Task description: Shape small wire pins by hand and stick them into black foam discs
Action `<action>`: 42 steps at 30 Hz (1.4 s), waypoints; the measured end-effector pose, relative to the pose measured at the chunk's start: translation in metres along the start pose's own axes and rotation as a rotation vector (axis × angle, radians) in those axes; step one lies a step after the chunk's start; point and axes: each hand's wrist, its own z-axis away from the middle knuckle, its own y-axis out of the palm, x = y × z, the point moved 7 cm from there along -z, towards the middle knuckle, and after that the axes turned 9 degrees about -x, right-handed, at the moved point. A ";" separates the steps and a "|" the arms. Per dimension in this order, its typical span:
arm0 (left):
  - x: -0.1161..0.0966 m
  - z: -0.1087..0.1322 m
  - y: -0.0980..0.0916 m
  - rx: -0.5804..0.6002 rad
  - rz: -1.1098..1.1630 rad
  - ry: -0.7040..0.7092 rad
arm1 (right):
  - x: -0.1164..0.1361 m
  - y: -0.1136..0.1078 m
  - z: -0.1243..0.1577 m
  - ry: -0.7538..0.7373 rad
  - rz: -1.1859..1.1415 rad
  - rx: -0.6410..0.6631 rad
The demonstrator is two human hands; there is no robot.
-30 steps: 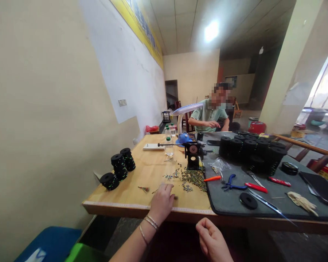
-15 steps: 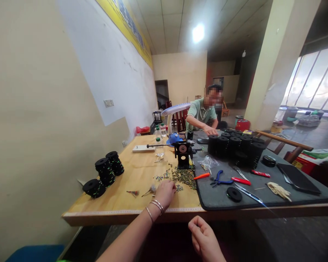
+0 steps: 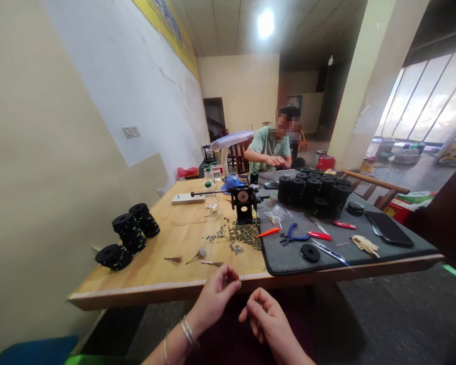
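Note:
My left hand (image 3: 217,294), with bracelets at the wrist, is over the table's front edge, thumb and fingers pinched together; whatever lies between them is too small to make out. Close by on the right, my right hand (image 3: 266,319) is held below the edge with its fingers curled in a pinch, and its contents cannot be made out either. Beyond them lies a pile of small dark and yellowish pieces (image 3: 245,235) on the wooden table (image 3: 167,271). A black winding device (image 3: 244,203) with a long rod stands behind the pile.
Black spools (image 3: 129,232) stand at the left, and many more spools (image 3: 312,190) crowd the grey mat (image 3: 289,261). Blue pliers (image 3: 293,235), scissors (image 3: 330,252) and a glove (image 3: 365,245) lie on the mat. A co-worker (image 3: 269,147) sits across the table beside a lamp (image 3: 231,139).
My left hand has drawn back from the small pieces toward my right hand. The view has shifted slightly. The co-worker's hands have come closer together.

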 end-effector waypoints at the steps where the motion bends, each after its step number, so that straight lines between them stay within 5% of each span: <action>1: 0.008 0.012 0.003 -0.008 0.133 -0.074 | 0.000 0.003 0.002 0.006 0.007 0.011; 7: 0.039 0.043 0.009 -0.094 0.421 -0.297 | -0.004 0.016 0.005 0.043 0.080 0.052; 42: 0.041 0.043 0.006 -0.120 0.431 -0.295 | -0.007 0.023 0.005 0.096 0.113 0.073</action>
